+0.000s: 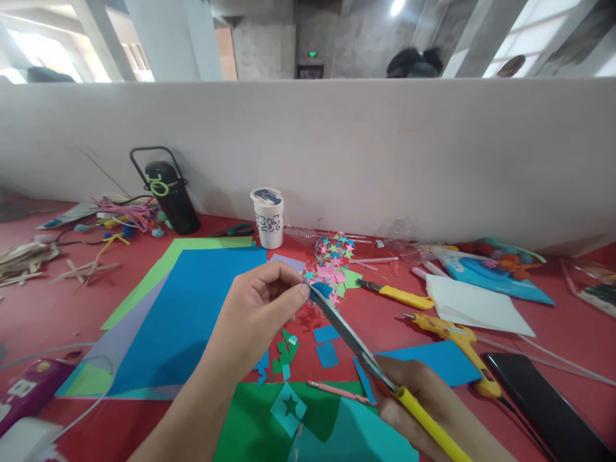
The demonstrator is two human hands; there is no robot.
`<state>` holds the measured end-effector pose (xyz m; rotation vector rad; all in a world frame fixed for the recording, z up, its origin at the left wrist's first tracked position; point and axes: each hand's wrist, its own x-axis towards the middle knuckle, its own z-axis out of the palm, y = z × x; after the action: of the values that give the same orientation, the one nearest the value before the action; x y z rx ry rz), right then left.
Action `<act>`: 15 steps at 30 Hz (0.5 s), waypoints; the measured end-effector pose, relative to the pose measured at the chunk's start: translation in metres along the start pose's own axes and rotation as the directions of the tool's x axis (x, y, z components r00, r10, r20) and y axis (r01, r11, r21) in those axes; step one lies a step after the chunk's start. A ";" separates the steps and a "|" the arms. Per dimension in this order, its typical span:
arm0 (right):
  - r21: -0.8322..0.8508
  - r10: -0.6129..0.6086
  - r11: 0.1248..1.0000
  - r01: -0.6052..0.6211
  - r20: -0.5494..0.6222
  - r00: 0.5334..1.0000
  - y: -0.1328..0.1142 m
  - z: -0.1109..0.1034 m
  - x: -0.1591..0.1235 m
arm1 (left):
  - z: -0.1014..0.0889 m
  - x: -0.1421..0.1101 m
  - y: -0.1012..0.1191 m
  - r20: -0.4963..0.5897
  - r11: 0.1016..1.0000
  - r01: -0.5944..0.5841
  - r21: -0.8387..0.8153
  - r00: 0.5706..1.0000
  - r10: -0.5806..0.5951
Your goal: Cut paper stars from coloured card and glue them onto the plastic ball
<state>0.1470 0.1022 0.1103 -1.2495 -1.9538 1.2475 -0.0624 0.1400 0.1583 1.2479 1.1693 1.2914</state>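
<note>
My right hand (pixel 423 404) is closed round the yellow handles of a pair of scissors (pixel 351 337), whose grey blades point up and left. My left hand (pixel 260 308) pinches a small blue paper piece (pixel 321 290) at the blade tips, fingers pressed together. Both hands hover over a red table (pixel 38 314). Below them lie small blue and green paper scraps (pixel 283 350), two blue squares (pixel 327 344) and a teal square with a star cut out (pixel 289 406) on a green sheet (pixel 250 423).
Large blue, lilac and green sheets (pixel 187 308) lie at left. A pile of paper stars (pixel 332 263), a white cup (pixel 268 217), a black bottle (pixel 171 192), a yellow utility knife (pixel 399 295), a glue gun (pixel 457 337), white paper (pixel 471 305) and a black phone (pixel 543 404) surround them. A white partition (pixel 337 141) runs behind.
</note>
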 end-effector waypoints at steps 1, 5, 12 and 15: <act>0.017 0.015 1.000 -0.015 0.035 0.999 0.001 0.000 0.001 | 0.001 0.000 0.001 -0.008 1.000 -0.005 0.009 1.000 0.005; 0.050 0.006 0.999 -0.011 0.089 0.996 0.007 0.001 0.004 | 0.002 -0.002 0.002 -0.029 0.999 -0.011 0.042 0.999 0.012; 0.030 -0.007 1.000 0.004 0.108 0.994 0.017 0.001 0.005 | 0.002 -0.003 0.002 -0.024 0.992 -0.013 0.127 1.000 0.017; 0.019 -0.027 1.000 0.025 0.092 0.995 0.022 0.003 0.005 | 0.006 -0.005 0.000 -0.003 0.999 0.014 0.043 1.000 -0.014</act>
<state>0.1516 0.1089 0.0888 -1.1731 -2.0133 1.3282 -0.0562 0.1356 0.1580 1.2677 1.2118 1.2640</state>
